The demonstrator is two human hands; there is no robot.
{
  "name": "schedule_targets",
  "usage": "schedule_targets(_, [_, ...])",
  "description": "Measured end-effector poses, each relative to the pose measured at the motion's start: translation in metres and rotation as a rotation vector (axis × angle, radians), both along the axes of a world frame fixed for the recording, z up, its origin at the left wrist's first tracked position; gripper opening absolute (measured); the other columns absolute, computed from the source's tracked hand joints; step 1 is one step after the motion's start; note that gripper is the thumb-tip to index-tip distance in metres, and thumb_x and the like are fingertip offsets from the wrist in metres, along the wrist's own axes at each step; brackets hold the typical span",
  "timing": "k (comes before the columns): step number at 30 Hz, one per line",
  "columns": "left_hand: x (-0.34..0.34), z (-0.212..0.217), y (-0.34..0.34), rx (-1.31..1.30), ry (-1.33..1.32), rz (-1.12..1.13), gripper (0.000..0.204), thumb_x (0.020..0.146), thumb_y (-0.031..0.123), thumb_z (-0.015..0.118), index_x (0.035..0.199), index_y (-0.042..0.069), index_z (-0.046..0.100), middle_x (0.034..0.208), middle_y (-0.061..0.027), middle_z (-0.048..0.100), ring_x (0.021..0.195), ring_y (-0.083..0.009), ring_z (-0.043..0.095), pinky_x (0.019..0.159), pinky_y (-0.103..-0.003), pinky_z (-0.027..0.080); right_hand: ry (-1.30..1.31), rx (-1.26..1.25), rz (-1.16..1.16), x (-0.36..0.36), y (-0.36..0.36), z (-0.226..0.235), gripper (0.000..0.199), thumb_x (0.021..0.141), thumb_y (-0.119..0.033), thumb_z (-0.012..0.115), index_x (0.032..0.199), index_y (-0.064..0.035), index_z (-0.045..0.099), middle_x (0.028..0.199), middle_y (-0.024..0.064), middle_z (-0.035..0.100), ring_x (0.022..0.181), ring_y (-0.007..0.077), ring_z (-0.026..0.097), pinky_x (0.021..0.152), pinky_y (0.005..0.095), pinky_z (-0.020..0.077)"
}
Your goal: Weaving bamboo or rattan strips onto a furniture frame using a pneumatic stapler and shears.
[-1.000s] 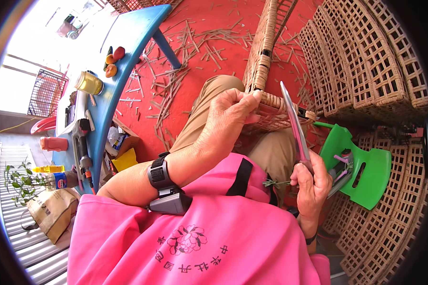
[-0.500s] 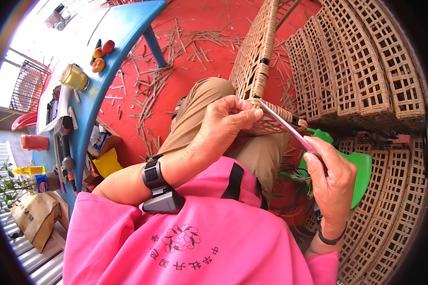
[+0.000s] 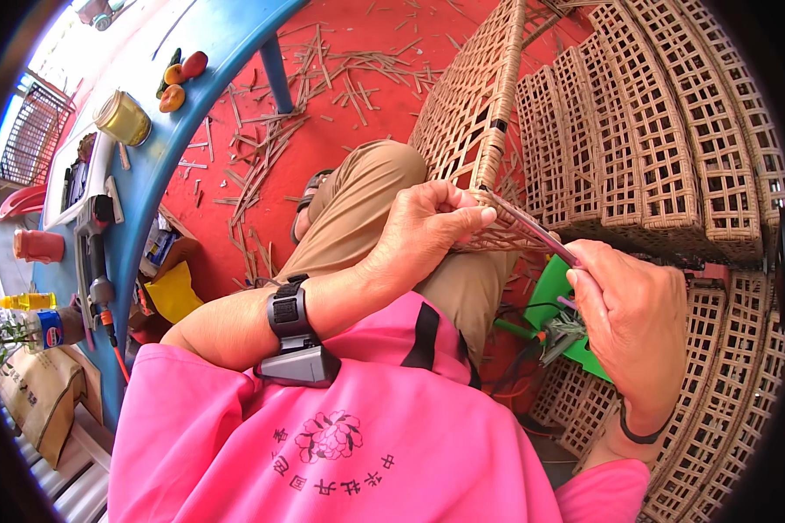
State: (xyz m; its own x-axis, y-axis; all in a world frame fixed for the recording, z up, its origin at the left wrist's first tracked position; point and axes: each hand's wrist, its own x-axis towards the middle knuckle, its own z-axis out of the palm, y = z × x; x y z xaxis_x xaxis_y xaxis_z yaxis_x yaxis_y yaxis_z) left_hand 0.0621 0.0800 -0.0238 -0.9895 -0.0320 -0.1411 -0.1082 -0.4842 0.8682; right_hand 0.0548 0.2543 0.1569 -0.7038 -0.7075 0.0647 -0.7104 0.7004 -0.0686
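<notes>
A tan woven rattan-like panel [image 3: 467,113] slants away from my lap, its near corner between my knees. At that corner my left hand [image 3: 427,218] is closed, thumb and fingers pinching the woven edge. A long, thin, shiny pinkish-grey strip [image 3: 536,228] runs from the corner to my right hand [image 3: 632,314], which is closed round its outer end. Whether it is a flat strand or a slim tool I cannot make out. The strip's far tip lies against the weave beside my left thumb.
Stacked woven panels [image 3: 672,131] stand to the right, with more below. A green plastic stool [image 3: 554,292] is by my right hand. At left, a blue table [image 3: 183,105] holds fruit [image 3: 173,98], a jar [image 3: 124,118] and a tool [image 3: 94,253]. Cut strips [image 3: 266,166] litter the red floor.
My right hand has moved right and turned over, back upward, still holding the strip. My left hand stays at the panel's corner. The view has shifted slightly.
</notes>
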Motion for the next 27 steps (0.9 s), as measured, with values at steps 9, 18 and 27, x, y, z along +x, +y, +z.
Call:
schedule_targets(9, [-0.001, -0.003, -0.003, -0.006, 0.035, -0.024, 0.015, 0.091, 0.01, 0.073, 0.091, 0.002, 0.061, 0.082, -0.0009, 0.063, 0.075, -0.007, 0.059, 0.07, -0.022, 0.05, 0.301, 0.397, 0.117, 0.033, -0.022, -0.02, 0.011, 0.081, -0.006, 0.06, 0.09, -0.0013, 0.064, 0.06, 0.0025, 0.052, 0.054, 0.0182, 0.06, 0.045, 0.0348, 0.0453])
schedule_targets(18, [0.002, -0.002, -0.004, -0.022, 0.033, 0.042, 0.014, 0.089, 0.004, 0.073, 0.096, -0.001, 0.062, 0.087, -0.0021, 0.065, 0.079, -0.0078, 0.063, 0.074, -0.022, 0.053, 0.546, 0.531, 0.133, 0.048, -0.03, -0.062, 0.02, 0.082, -0.007, 0.063, 0.098, 0.0042, 0.065, 0.061, 0.0002, 0.05, 0.053, 0.0132, 0.056, 0.044, 0.0277, 0.0453])
schedule_targets(27, [-0.002, 0.001, 0.004, -0.011, -0.013, 0.056, 0.016, 0.087, 0.009, 0.076, 0.093, 0.001, 0.064, 0.08, 0.0009, 0.063, 0.071, -0.0056, 0.057, 0.064, -0.021, 0.047, 0.208, 0.3, 0.089, 0.023, -0.024, -0.02, 0.007, 0.082, -0.003, 0.06, 0.088, -0.0015, 0.058, 0.064, 0.0096, 0.059, 0.059, 0.0242, 0.065, 0.051, 0.0372, 0.0496])
